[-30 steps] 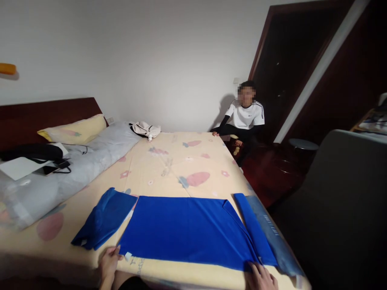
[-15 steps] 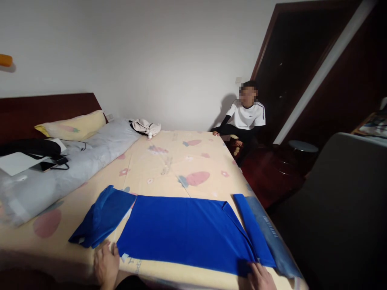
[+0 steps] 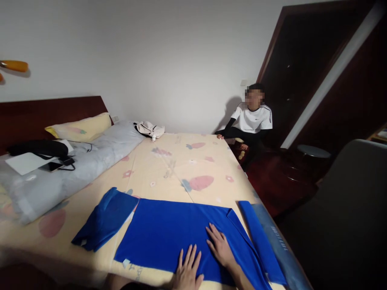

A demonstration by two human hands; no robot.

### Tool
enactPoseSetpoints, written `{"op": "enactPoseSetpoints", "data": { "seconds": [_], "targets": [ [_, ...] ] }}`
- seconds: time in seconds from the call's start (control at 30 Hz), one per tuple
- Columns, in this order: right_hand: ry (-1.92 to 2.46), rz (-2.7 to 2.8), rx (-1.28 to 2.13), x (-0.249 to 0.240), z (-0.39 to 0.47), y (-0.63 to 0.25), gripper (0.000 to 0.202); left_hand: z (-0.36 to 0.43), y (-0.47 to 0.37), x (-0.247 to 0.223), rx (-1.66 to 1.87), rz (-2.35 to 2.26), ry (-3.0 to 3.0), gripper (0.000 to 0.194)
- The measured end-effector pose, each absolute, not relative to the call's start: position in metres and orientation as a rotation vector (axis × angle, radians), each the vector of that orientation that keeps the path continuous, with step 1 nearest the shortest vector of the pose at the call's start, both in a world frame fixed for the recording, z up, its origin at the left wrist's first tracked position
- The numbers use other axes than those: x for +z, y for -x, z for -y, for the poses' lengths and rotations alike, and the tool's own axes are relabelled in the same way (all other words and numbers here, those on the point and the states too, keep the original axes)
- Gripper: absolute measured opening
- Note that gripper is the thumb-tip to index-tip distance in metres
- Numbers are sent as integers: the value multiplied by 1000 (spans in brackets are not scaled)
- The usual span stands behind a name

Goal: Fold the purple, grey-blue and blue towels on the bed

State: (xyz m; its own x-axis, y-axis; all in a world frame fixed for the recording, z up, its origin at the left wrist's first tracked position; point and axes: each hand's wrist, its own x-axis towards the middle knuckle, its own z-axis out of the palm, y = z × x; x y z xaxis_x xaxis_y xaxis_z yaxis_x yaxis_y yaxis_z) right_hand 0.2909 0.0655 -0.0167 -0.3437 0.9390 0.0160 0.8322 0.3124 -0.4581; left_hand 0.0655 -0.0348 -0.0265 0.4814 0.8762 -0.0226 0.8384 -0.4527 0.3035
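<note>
A blue cloth, towel-like (image 3: 160,229), is spread flat near the front edge of the bed, its right edge folded over and a white tag at its near left corner. My left hand (image 3: 188,270) lies on its near part with fingers spread. Further right and a little farther away, my right hand (image 3: 220,246) rests flat on the same cloth, fingers outstretched. To the left is a crumpled blue cloth (image 3: 105,219). Along the right side lie a narrow folded blue strip of cloth (image 3: 261,243) and a grey-blue cloth with pale lettering (image 3: 276,245).
The bed (image 3: 169,173) has a patterned cream sheet. A rolled grey quilt (image 3: 90,165), a yellow pillow (image 3: 81,125), a phone (image 3: 56,166) and a pale bag (image 3: 150,129) are on it. Another person (image 3: 252,117) sits beyond its far right corner. A grey panel (image 3: 347,213) stands at right.
My left hand has moved right from beside the cloth's near left corner onto the cloth. My right hand has moved from its near right corner inward, and both now lie flat. The view has shifted slightly.
</note>
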Motion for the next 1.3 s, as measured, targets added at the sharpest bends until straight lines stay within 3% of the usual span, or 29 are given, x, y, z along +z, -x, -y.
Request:
{"op": "enactPoseSetpoints", "data": {
  "seconds": [0.13,0.3,0.5,0.63,0.83,1.03,1.3],
  "targets": [
    [1788,2089,293,-40,-117,-357,62,35,-49,-34,214,-1385,-2444,74],
    [1874,1938,212,-52,-169,-408,79,31,-45,-31,266,-1306,-2272,69],
    [1876,1866,157,-66,-182,-410,82,24,-13,-17,377,-1478,-2038,45],
    [1828,1896,138,-64,-172,-405,78,-26,70,9,499,-1892,-1898,52],
    [1881,1937,-84,-64,-162,-399,74,-118,174,34,215,-2334,-1677,52],
    [2074,1909,-208,-74,-165,-395,75,-161,186,30,85,-2514,-1457,45],
    [2057,1928,-174,-73,-163,-398,75,-156,180,16,86,-2532,-1527,50]
  ]
}}
